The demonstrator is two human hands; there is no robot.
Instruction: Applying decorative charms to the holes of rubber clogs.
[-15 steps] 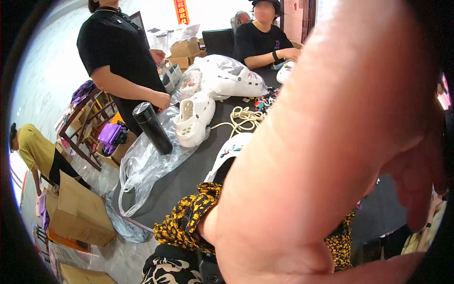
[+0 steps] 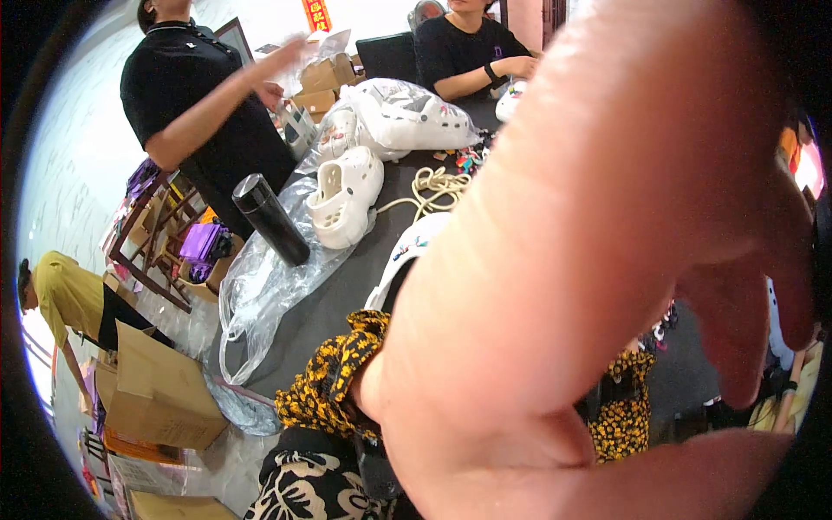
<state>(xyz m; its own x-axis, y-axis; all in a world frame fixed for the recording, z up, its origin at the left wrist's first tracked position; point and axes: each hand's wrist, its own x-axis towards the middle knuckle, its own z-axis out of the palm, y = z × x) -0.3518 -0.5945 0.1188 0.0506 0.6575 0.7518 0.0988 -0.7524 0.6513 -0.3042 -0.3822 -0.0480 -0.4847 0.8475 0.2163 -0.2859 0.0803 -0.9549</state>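
Observation:
My left hand fills the middle and right of the view, very close to the camera. Its thumb and fingers are apart, and I see nothing held; the top is cut off by the frame. A black-and-yellow floral sleeve sits at its wrist. Behind the hand, a white clog with colourful charms is partly hidden on the dark table. Farther back lie another white clog, a loose cream cord and small colourful charms. My right hand does not show.
A black bottle stands on a clear plastic bag at the table's left. Bagged white clogs lie at the far side, near two people in black. An open cardboard box is on the floor left, near a person in yellow.
The view has shifted, moving the table things up and left. My raised hand's fingers and thumb have moved slightly apart. The standing person's arm has lifted and is blurred.

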